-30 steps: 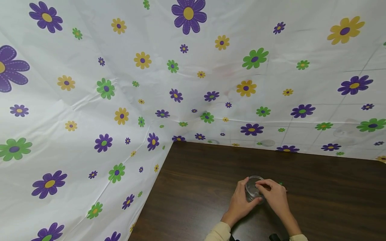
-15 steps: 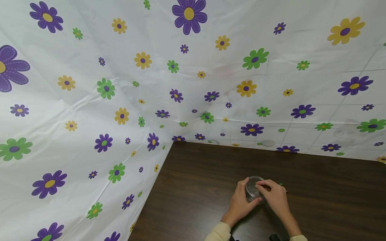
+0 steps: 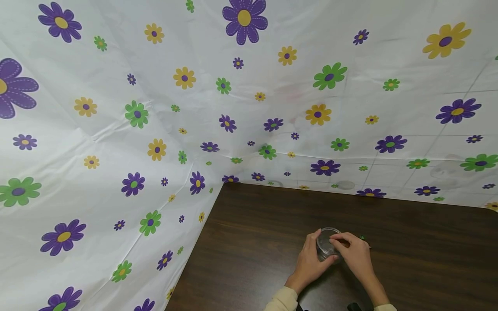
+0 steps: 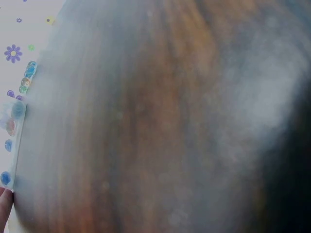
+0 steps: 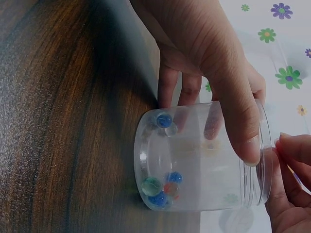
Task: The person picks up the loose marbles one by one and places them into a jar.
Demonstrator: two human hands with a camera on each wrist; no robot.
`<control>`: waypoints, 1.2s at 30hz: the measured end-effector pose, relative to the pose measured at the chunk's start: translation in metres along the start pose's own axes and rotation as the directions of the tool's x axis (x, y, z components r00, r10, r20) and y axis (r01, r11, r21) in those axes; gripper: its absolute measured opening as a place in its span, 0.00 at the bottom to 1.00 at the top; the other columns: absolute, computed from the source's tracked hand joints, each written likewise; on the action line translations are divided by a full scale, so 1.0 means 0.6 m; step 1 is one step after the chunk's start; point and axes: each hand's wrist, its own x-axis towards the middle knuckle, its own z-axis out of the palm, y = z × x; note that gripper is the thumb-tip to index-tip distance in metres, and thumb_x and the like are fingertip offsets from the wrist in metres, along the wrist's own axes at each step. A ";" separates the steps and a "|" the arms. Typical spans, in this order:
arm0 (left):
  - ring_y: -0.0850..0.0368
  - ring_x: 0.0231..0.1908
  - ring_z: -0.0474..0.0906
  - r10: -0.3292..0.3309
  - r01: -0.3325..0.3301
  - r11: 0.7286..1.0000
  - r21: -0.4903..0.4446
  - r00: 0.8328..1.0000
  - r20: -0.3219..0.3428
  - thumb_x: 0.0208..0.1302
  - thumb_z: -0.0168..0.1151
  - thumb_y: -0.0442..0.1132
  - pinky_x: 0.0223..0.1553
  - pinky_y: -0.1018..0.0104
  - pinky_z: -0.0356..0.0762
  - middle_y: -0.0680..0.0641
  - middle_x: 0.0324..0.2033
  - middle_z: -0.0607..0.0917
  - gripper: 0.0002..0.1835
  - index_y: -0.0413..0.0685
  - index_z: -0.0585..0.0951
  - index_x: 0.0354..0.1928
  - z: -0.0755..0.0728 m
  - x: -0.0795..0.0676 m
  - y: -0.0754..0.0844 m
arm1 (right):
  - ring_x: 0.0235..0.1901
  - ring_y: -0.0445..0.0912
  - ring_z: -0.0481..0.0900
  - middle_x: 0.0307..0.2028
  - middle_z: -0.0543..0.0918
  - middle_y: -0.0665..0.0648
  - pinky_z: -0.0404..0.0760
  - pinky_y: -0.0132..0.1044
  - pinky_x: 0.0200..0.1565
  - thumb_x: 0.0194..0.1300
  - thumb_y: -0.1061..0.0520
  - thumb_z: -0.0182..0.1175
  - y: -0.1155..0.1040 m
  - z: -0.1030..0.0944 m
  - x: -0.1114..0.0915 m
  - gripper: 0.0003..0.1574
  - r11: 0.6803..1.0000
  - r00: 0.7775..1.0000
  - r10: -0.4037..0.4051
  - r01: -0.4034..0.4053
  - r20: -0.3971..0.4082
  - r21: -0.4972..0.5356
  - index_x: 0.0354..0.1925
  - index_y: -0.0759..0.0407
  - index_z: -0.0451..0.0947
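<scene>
My left hand [image 3: 310, 262] grips a clear plastic jar [image 3: 325, 252] by its side, thumb and fingers curled round the wall just below the rim. Upright on the table, the jar holds several glass marbles [image 5: 158, 187], mostly blue with a green and a reddish one, lying at its bottom in the right wrist view. Over the jar's top, my right hand [image 3: 352, 252] has thumb and index fingertips drawn together; nothing shows between them. The left wrist view catches only an edge of the jar [image 4: 18, 141] and a fingertip at lower left.
A dark wood table [image 3: 249, 246] runs back to a white flowered sheet [image 3: 241, 108]. Loose marbles [image 4: 28, 75] lie beyond the jar, and a green one [image 3: 362, 237] shows past the right hand. Black straps [image 3: 353, 306] appear at the bottom edge.
</scene>
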 end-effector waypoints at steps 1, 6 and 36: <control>0.56 0.60 0.77 0.001 -0.001 1.000 0.000 1.000 0.000 0.69 0.67 0.58 0.53 0.63 0.79 0.49 0.65 0.73 0.43 0.51 0.60 0.76 0.000 0.000 0.000 | 0.28 0.30 0.80 0.31 0.89 0.54 0.74 0.20 0.30 0.57 0.67 0.76 0.000 0.000 0.000 0.07 1.000 1.000 0.000 0.000 0.000 0.002 0.34 0.59 0.89; 0.56 0.60 0.77 0.006 -0.006 1.000 0.003 1.000 -0.002 0.69 0.67 0.58 0.53 0.62 0.79 0.49 0.65 0.72 0.43 0.51 0.59 0.76 0.000 0.000 0.000 | 0.29 0.31 0.80 0.32 0.89 0.54 0.74 0.20 0.31 0.58 0.67 0.76 0.001 -0.001 -0.001 0.07 1.000 1.000 0.007 -0.007 0.002 0.010 0.34 0.59 0.89; 0.55 0.61 0.76 0.014 -0.014 1.000 0.016 1.000 -0.014 0.69 0.67 0.59 0.54 0.62 0.78 0.49 0.64 0.73 0.43 0.53 0.58 0.76 0.006 0.000 -0.006 | 0.30 0.32 0.80 0.33 0.89 0.54 0.75 0.21 0.33 0.63 0.63 0.73 -0.001 -0.003 -0.005 0.02 0.996 0.997 0.082 -0.081 -0.013 0.045 0.36 0.58 0.90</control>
